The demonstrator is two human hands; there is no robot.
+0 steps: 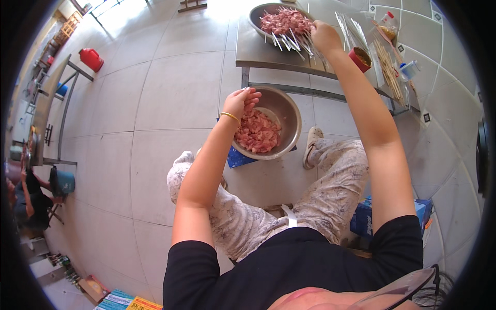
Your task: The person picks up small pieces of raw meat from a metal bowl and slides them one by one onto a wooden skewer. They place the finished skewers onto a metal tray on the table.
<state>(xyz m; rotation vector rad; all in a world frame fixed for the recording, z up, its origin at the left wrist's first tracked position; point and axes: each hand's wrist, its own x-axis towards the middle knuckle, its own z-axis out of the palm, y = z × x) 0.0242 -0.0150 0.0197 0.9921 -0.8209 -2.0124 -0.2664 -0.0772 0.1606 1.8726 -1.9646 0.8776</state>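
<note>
Over the left rim of a metal bowl (290, 128) hangs my left hand (245, 101), its fingers loosely curled above cut raw meat (258, 133); whether they hold anything is unclear. The bowl rests on a blue box (237, 158) between my legs. My right hand (324, 35) reaches to the right edge of a second metal bowl (255, 15) on the low table. Skewered meat (285, 21) fills that bowl, with pale skewer ends (288, 43) sticking out towards me. The right fingertips touch the meat or skewers there; their grip is hard to make out.
The metal table (279, 64) also bears a red tin (360, 59), loose wooden skewers (387, 69), white skewers (354, 29), a red-capped jar (388, 27) and a clear bottle (410, 70). A red jug (91, 59) stands on the floor. Another person (33, 197) sits at far left.
</note>
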